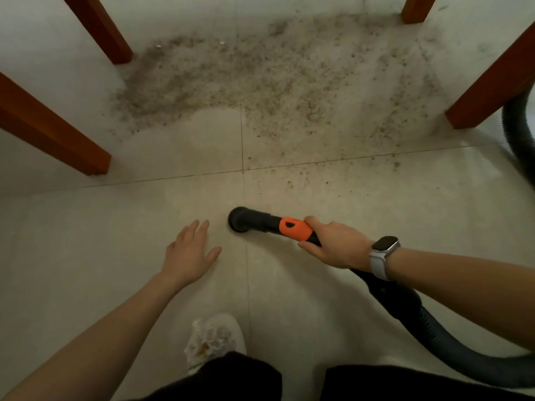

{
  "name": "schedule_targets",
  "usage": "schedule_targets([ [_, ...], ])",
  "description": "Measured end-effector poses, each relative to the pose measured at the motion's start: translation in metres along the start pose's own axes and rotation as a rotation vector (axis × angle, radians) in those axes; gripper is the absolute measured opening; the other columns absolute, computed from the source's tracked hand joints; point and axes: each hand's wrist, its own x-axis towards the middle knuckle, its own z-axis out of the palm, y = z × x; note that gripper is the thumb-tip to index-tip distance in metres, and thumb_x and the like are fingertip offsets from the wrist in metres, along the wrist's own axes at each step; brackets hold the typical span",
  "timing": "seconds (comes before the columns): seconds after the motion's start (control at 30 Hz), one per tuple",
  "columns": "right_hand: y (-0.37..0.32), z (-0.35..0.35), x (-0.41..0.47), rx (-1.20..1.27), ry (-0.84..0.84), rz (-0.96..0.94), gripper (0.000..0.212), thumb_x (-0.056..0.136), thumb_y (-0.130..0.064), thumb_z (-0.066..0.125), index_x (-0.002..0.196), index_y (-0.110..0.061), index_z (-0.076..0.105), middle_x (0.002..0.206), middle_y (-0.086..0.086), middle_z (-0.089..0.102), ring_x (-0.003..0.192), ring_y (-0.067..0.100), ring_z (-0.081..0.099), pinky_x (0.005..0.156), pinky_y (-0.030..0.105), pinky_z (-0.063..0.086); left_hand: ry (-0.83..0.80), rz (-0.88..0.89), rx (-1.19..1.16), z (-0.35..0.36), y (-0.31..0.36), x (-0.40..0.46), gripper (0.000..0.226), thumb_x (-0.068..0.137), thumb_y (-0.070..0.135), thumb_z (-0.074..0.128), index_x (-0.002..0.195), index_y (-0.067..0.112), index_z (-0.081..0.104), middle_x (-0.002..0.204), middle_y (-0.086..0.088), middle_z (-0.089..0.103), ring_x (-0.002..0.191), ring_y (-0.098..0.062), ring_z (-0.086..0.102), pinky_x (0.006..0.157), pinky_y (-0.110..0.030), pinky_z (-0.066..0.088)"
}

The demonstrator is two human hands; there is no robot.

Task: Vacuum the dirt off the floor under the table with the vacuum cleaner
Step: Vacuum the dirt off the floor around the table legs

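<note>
While the left hand [189,253] hovers with fingers spread, right hand [333,247] fingers grasp the vacuum nozzle [260,222]

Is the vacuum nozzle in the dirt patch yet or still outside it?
Outside. The nozzle sits on clean tile near the right hand, short of the dirt between the table legs.
</note>
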Motion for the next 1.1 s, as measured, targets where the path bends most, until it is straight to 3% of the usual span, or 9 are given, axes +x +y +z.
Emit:
schedule_targets([
  [0.37,0.032,-0.011,-0.030,-0.010,0.182,0.238,0.037,0.096,-0.045,0.044,0.120,-0.018,0.038,0.066,-0.007,0.045,0.056,0.016,0.049,0.051,0.028,0.039,-0.144,0.079,0.014,0.017,0.073,0.047,0.087,0.093,0.051,0.047,0.151,0.015,-0.006,0.160,-0.007,-0.009,0.146,-0.030,-0.001,0.116,-0.048,0.017],
  [0.57,0.016,-0.006,-0.017,-0.003,0.127,0.181,0.042,0.095,-0.045,0.045,0.127,-0.020,0.035,0.071,-0.003,0.050,0.054,0.013,0.047,0.048,0.026,0.034,-0.212,0.053,0.086,0.026,0.072,0.060,0.097,0.089,0.051,0.055,0.150,0.014,-0.012,0.158,-0.008,-0.017,0.146,-0.031,-0.008,0.117,-0.050,0.014],
  [0.7,0.007,-0.019,0.013,-0.014,0.206,0.188,0.038,0.096,-0.045,0.044,0.122,-0.019,0.038,0.065,-0.007,0.045,0.051,0.011,0.044,0.045,0.026,0.032,-0.220,-0.006,0.097,0.025,0.058,0.073,0.104,0.085,0.053,0.059,0.150,0.016,-0.014,0.157,-0.007,-0.021,0.145,-0.032,-0.011,0.115,-0.053,0.013],
  [0.83,-0.005,-0.029,0.046,0.042,0.257,0.199,0.038,0.096,-0.043,0.045,0.120,-0.015,0.040,0.071,-0.004,0.045,0.061,0.020,0.046,0.056,0.030,0.036,-0.257,-0.005,0.073,0.026,0.054,0.082,0.107,0.084,0.049,0.064,0.150,0.018,-0.015,0.156,-0.007,-0.024,0.144,-0.034,-0.015,0.115,-0.053,0.012],
  [0.97,-0.015,-0.023,0.056,0.047,0.266,0.182,0.035,0.096,-0.042,0.044,0.119,-0.016,0.039,0.063,-0.008,0.040,0.053,0.015,0.043,0.052,0.029,0.035,-0.256,-0.009,0.037,0.029,0.057,0.086,0.109,0.083,0.043,0.067,0.150,0.018,-0.014,0.156,-0.007,-0.026,0.143,-0.037,-0.017,0.115,-0.053,0.011],
  [1.1,-0.018,-0.027,0.071,0.067,0.287,0.185,0.037,0.096,-0.042,0.044,0.121,-0.014,0.039,0.065,-0.007,0.043,0.057,0.018,0.044,0.052,0.030,0.032,-0.247,0.000,0.067,0.031,0.055,0.087,0.109,0.083,0.045,0.067,0.150,0.019,-0.015,0.156,-0.007,-0.026,0.143,-0.038,-0.017,0.115,-0.053,0.010],
])
